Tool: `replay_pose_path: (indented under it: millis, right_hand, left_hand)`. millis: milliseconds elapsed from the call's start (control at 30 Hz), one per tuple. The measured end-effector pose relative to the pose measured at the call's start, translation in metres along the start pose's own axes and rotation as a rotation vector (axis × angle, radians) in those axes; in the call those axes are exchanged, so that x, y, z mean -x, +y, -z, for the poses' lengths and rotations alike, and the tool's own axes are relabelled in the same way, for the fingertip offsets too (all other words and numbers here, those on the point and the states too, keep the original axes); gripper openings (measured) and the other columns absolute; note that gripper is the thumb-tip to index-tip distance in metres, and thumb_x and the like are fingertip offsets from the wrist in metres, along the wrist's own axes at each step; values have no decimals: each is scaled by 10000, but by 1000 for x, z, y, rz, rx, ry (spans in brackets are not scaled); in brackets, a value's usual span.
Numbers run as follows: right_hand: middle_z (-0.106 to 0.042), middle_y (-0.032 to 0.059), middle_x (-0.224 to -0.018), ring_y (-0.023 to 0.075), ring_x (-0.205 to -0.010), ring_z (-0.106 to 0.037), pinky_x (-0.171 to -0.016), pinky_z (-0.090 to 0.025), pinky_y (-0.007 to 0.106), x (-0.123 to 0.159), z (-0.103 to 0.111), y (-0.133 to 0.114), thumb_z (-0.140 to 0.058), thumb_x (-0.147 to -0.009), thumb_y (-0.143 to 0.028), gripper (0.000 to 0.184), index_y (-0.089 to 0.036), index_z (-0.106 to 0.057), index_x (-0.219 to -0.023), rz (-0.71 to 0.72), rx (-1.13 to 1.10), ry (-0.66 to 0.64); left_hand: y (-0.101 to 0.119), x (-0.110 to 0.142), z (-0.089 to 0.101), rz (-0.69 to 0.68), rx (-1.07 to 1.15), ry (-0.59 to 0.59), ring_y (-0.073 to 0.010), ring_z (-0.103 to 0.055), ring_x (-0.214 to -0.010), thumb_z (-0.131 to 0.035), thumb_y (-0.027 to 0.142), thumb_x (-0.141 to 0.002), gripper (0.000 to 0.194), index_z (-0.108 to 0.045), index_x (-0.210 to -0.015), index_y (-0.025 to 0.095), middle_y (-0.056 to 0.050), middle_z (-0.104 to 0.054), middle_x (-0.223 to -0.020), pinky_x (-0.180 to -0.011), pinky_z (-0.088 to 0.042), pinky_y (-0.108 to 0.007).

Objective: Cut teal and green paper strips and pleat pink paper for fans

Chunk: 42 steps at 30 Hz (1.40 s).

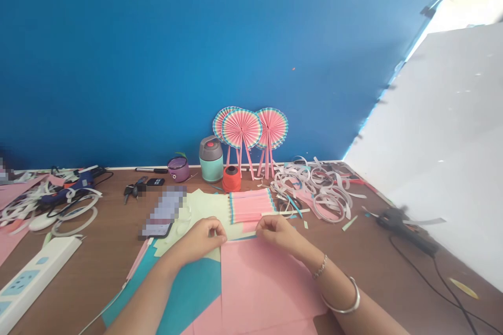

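Hands [205,235] pinch pink paper [267,282] near a phone screen [163,212] blurred past reading.

Pink sheet [271,282] at the fingers [218,242]: plain, blue strip [245,238] along its far edge. Nearer side of left fingers: teal sheet [196,285]. Just beyond fingers: pale green paper [210,207], plus pleated piece [251,205], pink, blue left/right edges. Farther out: round fans [242,128], pink radial pleats, pale ring, blue rim; jar [212,167], mint, grey lid, red button; red spool [231,182]; purple pot [178,170]. Beyond right fingers: curled strips [332,208], mostly white. Far back: solid blue panel [176,52].
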State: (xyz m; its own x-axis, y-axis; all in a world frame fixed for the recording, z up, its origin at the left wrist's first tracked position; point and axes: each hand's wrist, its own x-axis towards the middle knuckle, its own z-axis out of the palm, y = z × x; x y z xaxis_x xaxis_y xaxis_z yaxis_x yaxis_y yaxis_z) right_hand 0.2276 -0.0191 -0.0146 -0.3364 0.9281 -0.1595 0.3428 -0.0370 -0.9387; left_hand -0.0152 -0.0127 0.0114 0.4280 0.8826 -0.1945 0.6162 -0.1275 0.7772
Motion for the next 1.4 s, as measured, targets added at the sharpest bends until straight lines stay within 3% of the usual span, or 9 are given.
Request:
replay_pose_path:
  millis: [167, 367, 500, 833, 1400]
  right_hand:
    - [-429, -49, -559, 72, -520, -361, -481, -279, 184, 0, -3, 0, -510, -698, -230, 106, -150, -509, -629, 0, 92, 15]
    - [-570, -12, -615, 97, -586, -461, -507, -272, 194, 0, -6, 1, -483, -665, -165, 84, -151, -543, -609, -8, 472, 111]
    - [-625, -1, -657, 111, -628, -505, -518, -265, 201, 2, -6, -3, -486, -675, -181, 107, -164, -580, -627, -55, 597, 139]
    - [-658, 11, -681, 121, -628, -524, -525, -273, 206, 1, -8, 1, -489, -682, -186, 132, -181, -614, -641, -85, 642, 153]
    - [-569, -4, -567, 96, -547, -433, -493, -235, 207, -3, -8, 2, -478, -639, -145, 113, -161, -562, -565, -92, 650, 144]
  left_hand:
    - [-2, 0, 1, 49, -15, 10, -156, -496, -718, -493, 271, -669, 134, -590, -654, 179, -10, -562, -803, -654, -404, -263]
    - [2, 1, -4, 85, -71, 27, -164, -539, -757, -492, 247, -669, 130, -578, -602, 175, -17, -552, -815, -668, -426, -258]
    - [3, -1, -8, 89, -123, 35, -162, -554, -761, -479, 226, -674, 128, -556, -588, 172, -21, -562, -811, -656, -431, -243]
    - [-2, -2, -13, 110, -232, 78, -179, -547, -830, -452, 161, -680, 133, -558, -601, 170, -28, -578, -795, -666, -414, -234]
    - [-10, -5, -25, 101, -362, 178, -196, -542, -812, -449, 141, -683, 150, -495, -555, 204, -29, -576, -760, -691, -399, -283]
